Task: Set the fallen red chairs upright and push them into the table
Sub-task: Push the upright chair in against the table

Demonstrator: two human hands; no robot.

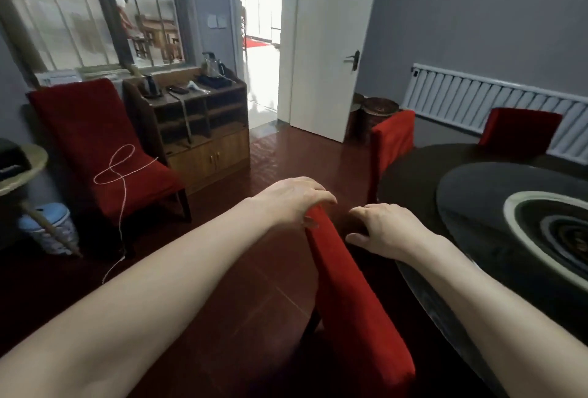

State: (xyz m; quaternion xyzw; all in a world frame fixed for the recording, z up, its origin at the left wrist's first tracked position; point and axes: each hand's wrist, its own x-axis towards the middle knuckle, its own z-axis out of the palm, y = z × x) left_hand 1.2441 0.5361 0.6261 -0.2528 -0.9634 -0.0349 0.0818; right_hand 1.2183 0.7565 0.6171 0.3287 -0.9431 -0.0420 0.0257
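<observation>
A red-covered chair (353,311) stands upright right below me, its backrest top running from the lower middle up to my left hand (296,200). That hand curls over the far end of the backrest and grips it. My right hand (385,229) hovers just right of the backrest with loosely curled fingers, holding nothing. The round dark table (413,174) lies to the right, its edge close beside the chair. Two more red chairs (393,139) (520,130) stand upright at the table's far side. Another red chair (95,146) stands against the left wall.
A wooden cabinet (203,136) with kettles stands under the window. A white door (321,47) is open at the back. A radiator (496,101) runs along the right wall. A blue bin (47,225) and a small round table (22,168) sit at the left. Red floor (270,162) lies between.
</observation>
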